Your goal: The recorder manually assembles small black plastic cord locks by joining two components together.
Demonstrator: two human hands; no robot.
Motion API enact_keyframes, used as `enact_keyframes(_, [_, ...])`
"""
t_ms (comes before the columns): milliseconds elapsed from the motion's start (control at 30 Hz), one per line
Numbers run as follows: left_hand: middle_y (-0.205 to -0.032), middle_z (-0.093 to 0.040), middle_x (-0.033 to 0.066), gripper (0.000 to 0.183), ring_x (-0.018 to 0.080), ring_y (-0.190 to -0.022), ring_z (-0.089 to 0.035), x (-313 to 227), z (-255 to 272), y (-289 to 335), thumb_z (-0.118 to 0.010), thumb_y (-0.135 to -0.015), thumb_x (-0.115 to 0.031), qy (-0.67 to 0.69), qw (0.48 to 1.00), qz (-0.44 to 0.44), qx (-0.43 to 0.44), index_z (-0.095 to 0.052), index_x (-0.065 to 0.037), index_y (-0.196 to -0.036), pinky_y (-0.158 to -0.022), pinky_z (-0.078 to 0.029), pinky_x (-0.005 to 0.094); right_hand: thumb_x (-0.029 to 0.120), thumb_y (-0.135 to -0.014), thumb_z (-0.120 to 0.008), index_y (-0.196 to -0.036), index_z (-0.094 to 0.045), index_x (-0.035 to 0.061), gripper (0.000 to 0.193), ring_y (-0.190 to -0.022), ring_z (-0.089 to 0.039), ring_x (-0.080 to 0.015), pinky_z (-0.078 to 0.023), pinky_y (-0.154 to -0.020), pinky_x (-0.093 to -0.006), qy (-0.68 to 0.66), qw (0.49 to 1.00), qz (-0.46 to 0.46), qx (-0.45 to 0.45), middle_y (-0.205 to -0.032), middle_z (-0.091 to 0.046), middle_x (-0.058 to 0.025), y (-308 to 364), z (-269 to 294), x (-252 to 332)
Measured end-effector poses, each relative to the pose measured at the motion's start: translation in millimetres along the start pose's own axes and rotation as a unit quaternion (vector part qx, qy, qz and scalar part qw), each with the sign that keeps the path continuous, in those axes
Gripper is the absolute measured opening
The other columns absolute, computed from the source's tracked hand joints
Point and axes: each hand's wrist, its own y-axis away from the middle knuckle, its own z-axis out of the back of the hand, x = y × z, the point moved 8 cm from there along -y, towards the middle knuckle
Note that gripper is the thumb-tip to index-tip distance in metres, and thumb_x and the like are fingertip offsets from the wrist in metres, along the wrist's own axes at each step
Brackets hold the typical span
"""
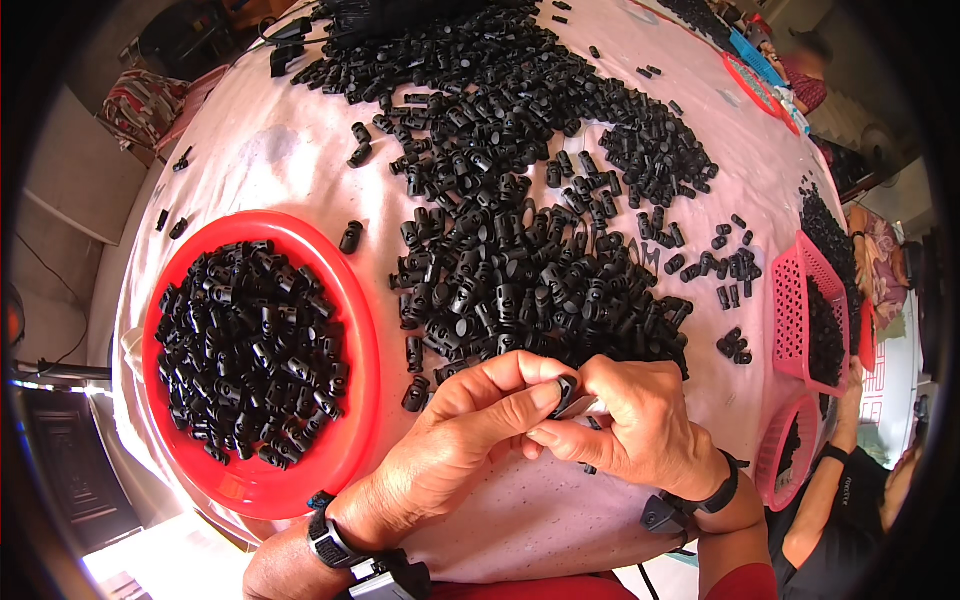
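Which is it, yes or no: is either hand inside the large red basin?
No, the left hand and right hand are both right of the red basin.

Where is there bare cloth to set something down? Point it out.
Bare pink cloth lies between the right hand and the lower pink basket, and beyond the red basin, left of the black heap. Crowded: the middle, under that heap, and the basin itself.

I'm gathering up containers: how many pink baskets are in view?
2: a rectangular pink basket at the right side of the picture, and a rounder pink basket just below it. More may be hidden.
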Motion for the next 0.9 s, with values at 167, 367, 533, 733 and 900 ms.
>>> enact_keyframes(167, [-0.099,-0.063,-0.0012,0.022,0.0038,-0.082,-0.052,-0.5,-0.2,-0.2,-0.056,-0.100,-0.023,-0.005,1.000,-0.003,0.004,-0.060,-0.007,-0.115,-0.074,-0.043,0.0205,0.040,-0.082,-0.077,-0.072,-0.055,0.0028,0.045,-0.048,-0.063,-0.0180,-0.047,-0.043,-0.0288,-0.004,1.000,0.002,-0.009,-0.057,-0.061,-0.0086,-0.9,0.1,1.0])
enact_keyframes(367, [-0.098,-0.063,-0.0014,0.022,0.0037,-0.082,-0.052,-0.3,0.1,-0.4,-0.057,-0.100,-0.023,-0.006,1.000,-0.003,0.001,-0.060,-0.007,-0.114,-0.074,-0.043,0.0204,0.040,-0.082,-0.078,-0.071,-0.054,0.0028,0.045,-0.047,-0.063,-0.0185,-0.046,-0.043,-0.0290,-0.002,1.000,0.004,-0.015,-0.056,-0.060,-0.0089,-1.1,0.2,1.3])
enact_keyframes(533, [-0.097,-0.063,-0.0015,0.021,0.0035,-0.082,-0.052,-0.8,0.2,0.7,-0.056,-0.100,-0.023,-0.011,1.000,-0.006,-0.002,-0.060,-0.007,-0.113,-0.074,-0.043,0.0205,0.040,-0.082,-0.077,-0.071,-0.054,0.0027,0.045,-0.047,-0.063,-0.0187,-0.046,-0.043,-0.0290,-0.004,1.000,0.007,-0.015,-0.056,-0.060,-0.0089,-1.3,-0.1,2.0])
enact_keyframes(733, [-0.097,-0.063,-0.0016,0.021,0.0036,-0.082,-0.052,-1.3,-1.1,0.7,-0.056,-0.100,-0.023,-0.006,1.000,-0.007,0.003,-0.060,-0.007,-0.113,-0.074,-0.043,0.0206,0.040,-0.082,-0.077,-0.072,-0.054,0.0025,0.045,-0.048,-0.063,-0.0184,-0.046,-0.043,-0.0290,-0.007,1.000,0.004,-0.010,-0.056,-0.060,-0.0088,-1.0,-0.8,1.2])
enact_keyframes(900, [-0.097,-0.063,-0.0017,0.022,0.0036,-0.083,-0.053,0.1,-0.4,-0.8,-0.056,-0.100,-0.023,0.001,1.000,0.000,-0.002,-0.059,-0.007,-0.114,-0.075,-0.043,0.0207,0.039,-0.082,-0.077,-0.071,-0.055,0.0026,0.044,-0.047,-0.062,-0.0181,-0.046,-0.043,-0.0288,-0.007,1.000,0.006,-0.016,-0.056,-0.060,-0.0087,-1.7,0.0,1.6])
